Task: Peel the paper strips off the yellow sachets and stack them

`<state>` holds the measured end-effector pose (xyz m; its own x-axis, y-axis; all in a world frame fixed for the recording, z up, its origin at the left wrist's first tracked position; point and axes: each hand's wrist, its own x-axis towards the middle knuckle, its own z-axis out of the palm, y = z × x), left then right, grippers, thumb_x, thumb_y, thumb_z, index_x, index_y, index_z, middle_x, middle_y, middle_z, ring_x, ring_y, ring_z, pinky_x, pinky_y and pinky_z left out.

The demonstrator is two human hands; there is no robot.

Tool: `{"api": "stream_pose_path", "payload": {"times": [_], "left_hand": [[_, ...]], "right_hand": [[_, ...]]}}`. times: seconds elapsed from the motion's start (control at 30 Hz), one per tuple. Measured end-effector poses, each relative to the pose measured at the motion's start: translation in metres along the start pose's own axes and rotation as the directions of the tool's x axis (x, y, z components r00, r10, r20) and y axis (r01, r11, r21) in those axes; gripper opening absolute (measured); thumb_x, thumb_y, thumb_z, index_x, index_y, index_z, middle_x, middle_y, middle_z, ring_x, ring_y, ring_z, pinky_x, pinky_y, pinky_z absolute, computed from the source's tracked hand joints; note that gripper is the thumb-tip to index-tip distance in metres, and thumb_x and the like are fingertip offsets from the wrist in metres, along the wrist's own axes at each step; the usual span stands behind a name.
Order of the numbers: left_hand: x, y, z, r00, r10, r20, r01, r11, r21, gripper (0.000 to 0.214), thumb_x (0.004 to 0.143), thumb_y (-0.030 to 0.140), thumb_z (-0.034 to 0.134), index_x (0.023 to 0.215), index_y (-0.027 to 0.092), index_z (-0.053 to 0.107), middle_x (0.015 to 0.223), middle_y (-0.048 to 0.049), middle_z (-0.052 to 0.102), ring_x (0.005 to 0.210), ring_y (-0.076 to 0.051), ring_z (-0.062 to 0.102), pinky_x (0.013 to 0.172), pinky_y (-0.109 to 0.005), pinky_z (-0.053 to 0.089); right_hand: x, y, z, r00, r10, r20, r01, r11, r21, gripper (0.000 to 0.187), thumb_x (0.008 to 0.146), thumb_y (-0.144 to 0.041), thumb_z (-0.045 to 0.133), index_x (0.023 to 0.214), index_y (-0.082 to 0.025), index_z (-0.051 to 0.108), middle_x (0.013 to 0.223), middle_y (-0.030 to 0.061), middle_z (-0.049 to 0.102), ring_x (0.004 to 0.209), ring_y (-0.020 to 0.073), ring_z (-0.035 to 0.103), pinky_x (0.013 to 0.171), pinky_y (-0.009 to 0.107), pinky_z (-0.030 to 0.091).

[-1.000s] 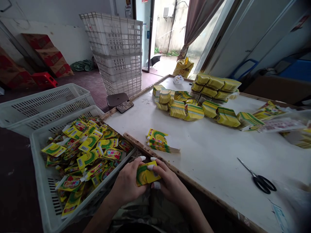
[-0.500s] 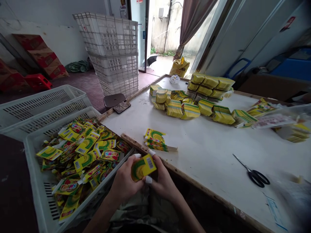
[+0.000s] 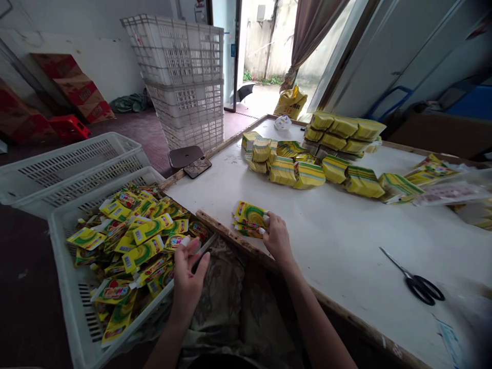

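Observation:
My left hand [image 3: 188,274] hovers over the near right rim of the crate [image 3: 73,328], its fingers apart and holding nothing. Loose yellow-green small cartons [image 3: 144,253] with bright printed lettering fill that crate beside it. On the table, my right hand [image 3: 277,237] grips the right end of a small yellow carton [image 3: 249,212], finger and thumb at its edge. This carton lies on a short stack of similar ones [image 3: 246,230] close to the wooden table edge. White wrappings cover some fingertips of both hands.
Rows of bundled yellow cartons [image 3: 282,171] and a stacked block [image 3: 342,132] stand farther back on the white table [image 3: 319,230]. Black-handled scissors [image 3: 421,287] lie at right. A phone [image 3: 198,167] rests at the left corner. Tall white crates [image 3: 184,77] stand behind.
My hands were together around a small yellow carton and have parted. The left moved left to the crate, empty; the right moved right and forward to the short stack on the table.

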<state>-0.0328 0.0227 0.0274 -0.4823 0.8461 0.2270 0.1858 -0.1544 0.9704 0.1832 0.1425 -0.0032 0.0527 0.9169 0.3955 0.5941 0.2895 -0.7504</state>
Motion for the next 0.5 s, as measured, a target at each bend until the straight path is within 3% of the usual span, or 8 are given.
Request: {"api": "stream_pose_path", "payload": {"times": [0.13,0.23,0.3,0.4,0.43,0.5], "left_hand": [[-0.013,-0.008,0.014,0.975,-0.078,0.206,0.112,0.981,-0.156,0.068,0.075,0.052,0.069,0.130,0.023,0.040,0.131,-0.0153,0.053,0.122,-0.028,0.050,0.097,-0.043,0.045],[-0.019,0.000,0.026,0.960,-0.028,0.279,0.149,0.894,-0.422,0.079,0.065,0.065,0.071,0.128,0.023,0.047,0.133,-0.0138,0.053,0.124,-0.029,0.049,0.098,-0.039,0.046],[-0.020,0.010,0.034,0.963,-0.075,0.260,0.217,0.791,-0.572,0.078,0.060,0.071,0.070,0.120,0.022,0.056,0.122,-0.0115,0.060,0.115,-0.029,0.055,0.094,-0.039,0.049],[-0.019,0.027,0.041,0.959,-0.213,0.186,0.281,0.653,-0.703,0.064,0.061,0.073,0.066,0.096,0.019,0.064,0.086,-0.0047,0.064,0.082,-0.021,0.062,0.076,-0.033,0.054],[-0.019,0.030,0.042,0.961,-0.233,0.146,0.264,0.636,-0.725,0.060,0.062,0.074,0.066,0.087,0.019,0.064,0.076,-0.0016,0.060,0.072,-0.017,0.059,0.069,-0.029,0.053],[-0.018,0.033,0.042,0.966,-0.244,0.089,0.232,0.658,-0.716,0.057,0.063,0.074,0.064,0.075,0.019,0.059,0.065,0.0028,0.050,0.061,-0.011,0.050,0.060,-0.022,0.049]], "right_hand": [[-0.015,-0.019,-0.008,1.000,0.019,-0.009,-0.018,0.996,0.088,0.051,0.073,-0.009,0.050,0.122,-0.021,0.042,0.089,0.0035,0.056,0.079,0.0215,0.055,0.074,0.038,0.049],[-0.044,-0.047,-0.010,0.991,0.000,0.131,-0.049,0.928,0.369,0.055,0.075,-0.018,0.060,0.125,-0.023,0.037,0.078,-0.0032,0.050,0.064,0.0149,0.052,0.061,0.028,0.046],[-0.070,-0.067,-0.009,0.945,-0.041,0.323,-0.183,0.756,0.629,0.059,0.074,-0.021,0.064,0.126,-0.025,0.036,0.084,-0.0022,0.051,0.066,0.0135,0.052,0.059,0.026,0.045],[-0.104,-0.092,-0.006,0.848,-0.119,0.516,-0.393,0.513,0.763,0.065,0.073,-0.023,0.070,0.129,-0.025,0.038,0.091,-0.0005,0.054,0.077,0.0138,0.054,0.067,0.026,0.044],[-0.111,-0.097,-0.006,0.832,-0.131,0.539,-0.421,0.483,0.768,0.066,0.072,-0.024,0.072,0.129,-0.025,0.039,0.090,-0.0011,0.054,0.078,0.0137,0.053,0.068,0.026,0.043],[-0.118,-0.103,-0.006,0.824,-0.129,0.552,-0.423,0.509,0.750,0.068,0.069,-0.026,0.077,0.128,-0.025,0.043,0.087,-0.0024,0.053,0.077,0.0134,0.050,0.068,0.025,0.041]]}}
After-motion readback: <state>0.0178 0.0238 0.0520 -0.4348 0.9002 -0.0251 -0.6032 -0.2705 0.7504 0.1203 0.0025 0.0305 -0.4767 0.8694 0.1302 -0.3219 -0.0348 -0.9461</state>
